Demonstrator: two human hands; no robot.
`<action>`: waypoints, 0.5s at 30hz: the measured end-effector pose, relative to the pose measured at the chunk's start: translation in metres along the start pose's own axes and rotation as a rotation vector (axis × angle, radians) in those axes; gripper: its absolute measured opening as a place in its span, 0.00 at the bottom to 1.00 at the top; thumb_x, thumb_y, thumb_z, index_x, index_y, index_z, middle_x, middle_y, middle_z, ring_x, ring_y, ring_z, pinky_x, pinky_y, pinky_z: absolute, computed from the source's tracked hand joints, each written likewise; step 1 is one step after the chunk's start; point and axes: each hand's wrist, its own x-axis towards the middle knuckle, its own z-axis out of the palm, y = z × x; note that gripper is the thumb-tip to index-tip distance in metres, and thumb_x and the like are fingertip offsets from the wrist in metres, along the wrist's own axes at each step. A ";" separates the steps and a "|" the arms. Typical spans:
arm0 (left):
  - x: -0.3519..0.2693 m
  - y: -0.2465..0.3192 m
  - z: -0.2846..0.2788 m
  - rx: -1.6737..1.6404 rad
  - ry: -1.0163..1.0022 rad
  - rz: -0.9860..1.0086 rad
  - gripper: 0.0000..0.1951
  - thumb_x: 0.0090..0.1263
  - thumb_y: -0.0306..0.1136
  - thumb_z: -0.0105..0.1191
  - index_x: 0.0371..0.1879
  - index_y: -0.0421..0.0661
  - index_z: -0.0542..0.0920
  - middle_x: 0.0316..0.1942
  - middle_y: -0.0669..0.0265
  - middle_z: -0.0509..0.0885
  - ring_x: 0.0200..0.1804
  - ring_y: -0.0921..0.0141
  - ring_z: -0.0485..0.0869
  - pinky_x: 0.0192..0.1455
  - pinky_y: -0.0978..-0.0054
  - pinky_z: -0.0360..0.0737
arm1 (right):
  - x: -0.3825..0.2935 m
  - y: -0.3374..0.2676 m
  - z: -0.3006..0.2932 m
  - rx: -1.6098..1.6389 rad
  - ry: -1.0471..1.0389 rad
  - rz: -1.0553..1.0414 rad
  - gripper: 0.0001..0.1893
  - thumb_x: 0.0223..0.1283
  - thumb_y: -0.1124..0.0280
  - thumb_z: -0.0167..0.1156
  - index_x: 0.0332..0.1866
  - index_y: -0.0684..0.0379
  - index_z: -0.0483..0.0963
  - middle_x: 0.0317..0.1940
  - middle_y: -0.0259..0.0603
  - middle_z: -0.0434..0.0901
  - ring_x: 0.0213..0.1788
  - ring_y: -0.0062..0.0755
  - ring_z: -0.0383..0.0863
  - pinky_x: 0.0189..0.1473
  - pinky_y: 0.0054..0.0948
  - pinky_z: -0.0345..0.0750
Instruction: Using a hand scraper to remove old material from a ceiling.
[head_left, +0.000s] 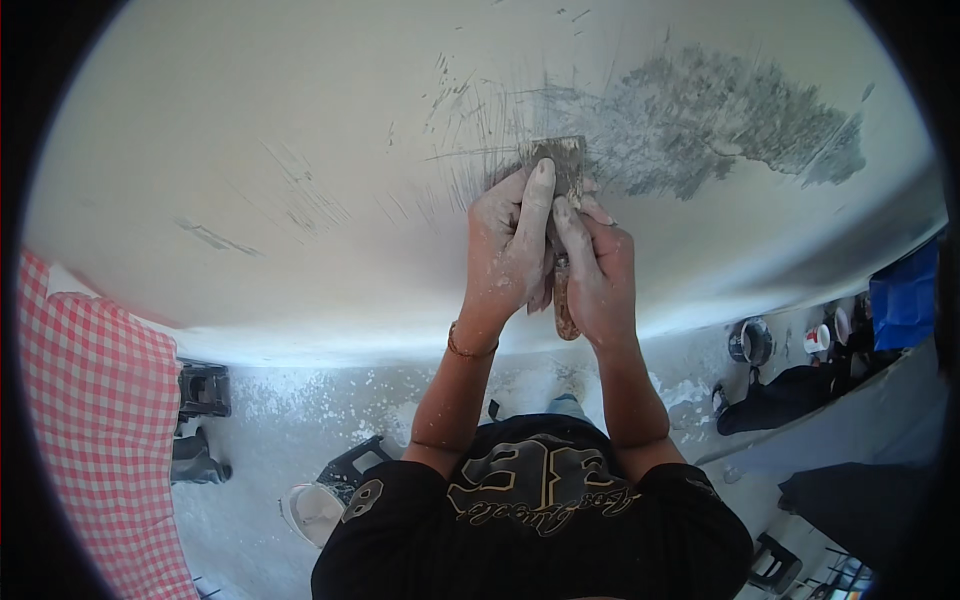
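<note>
Both hands meet on a putty knife (568, 161) with a worn, crusted blade and a brown handle, held against a large pale, smooth surface (360, 112). My left hand (510, 232) has its thumb flat on the blade, its other fingers mostly hidden behind. My right hand (602, 255) closes around the lower blade and upper handle, thumb on top; the handle's end sticks out below. White powder coats both hands. A dark grey, rough patch (697, 120) spreads over the surface to the right of the knife, and dark scratch marks lie around the blade.
Red-and-white checked cloth (105, 405) hangs at the left. On the spattered floor are a bucket (311, 514) with whitish contents beside a black stool (352, 461), and another dark bucket (751, 342) at the right. A dark-clothed shape, a blue sheet (902, 300) and small tubs lie farther right.
</note>
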 end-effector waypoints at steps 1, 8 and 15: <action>0.001 0.003 -0.001 0.064 -0.004 -0.038 0.22 0.84 0.42 0.42 0.39 0.36 0.83 0.27 0.64 0.88 0.24 0.82 0.79 0.26 0.84 0.75 | 0.004 -0.003 0.002 -0.039 0.022 -0.132 0.18 0.79 0.68 0.50 0.33 0.69 0.77 0.17 0.37 0.75 0.13 0.19 0.72 0.15 0.21 0.67; 0.007 0.006 0.003 0.050 0.048 0.068 0.23 0.84 0.42 0.41 0.38 0.35 0.85 0.23 0.63 0.87 0.12 0.84 0.70 0.12 0.86 0.63 | 0.009 0.000 0.006 -0.070 0.069 -0.218 0.16 0.77 0.72 0.53 0.32 0.71 0.78 0.15 0.35 0.75 0.13 0.16 0.70 0.16 0.20 0.66; 0.006 0.001 0.001 0.142 0.042 0.099 0.24 0.84 0.43 0.42 0.38 0.34 0.84 0.24 0.62 0.88 0.13 0.83 0.72 0.11 0.85 0.65 | 0.001 -0.007 0.006 -0.114 0.085 -0.059 0.15 0.76 0.72 0.53 0.41 0.75 0.81 0.31 0.39 0.84 0.30 0.15 0.74 0.34 0.18 0.72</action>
